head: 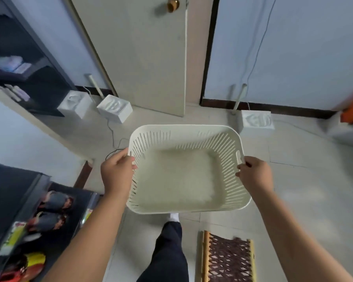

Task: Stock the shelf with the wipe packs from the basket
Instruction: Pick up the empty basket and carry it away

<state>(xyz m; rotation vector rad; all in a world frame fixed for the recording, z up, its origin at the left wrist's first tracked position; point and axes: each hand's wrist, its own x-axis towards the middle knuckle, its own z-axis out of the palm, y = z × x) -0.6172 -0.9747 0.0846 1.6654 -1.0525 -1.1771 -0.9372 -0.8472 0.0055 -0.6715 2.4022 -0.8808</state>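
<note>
Nearest to you, at 6 o'clock, your leg (pixel 169 251) in dark trousers stands on the tiled floor (pixel 293 190). A woven mat (pixel 228 259) lies at 5 o'clock, and shoes (pixel 55 200) sit on a dark rack (pixel 12 186) at 8 o'clock. Just beyond the leg you hold the cream slotted basket (pixel 183 126) in the air with both hands. Your left hand (pixel 116 171) is curled over its rim at the basket's 9 o'clock side, and your right hand (pixel 255 174) grips the handle slot at its 3 o'clock side. The whole bottom of the basket is visible. Farther away, white boxes (pixel 114 107) lie on the floor at 11 o'clock. The dark shelf (pixel 45 88) stands at 10 o'clock, and the wipe packs (pixel 8 64) lie on its boards, blurred. The door (pixel 143 53) is at 12 o'clock.
</note>
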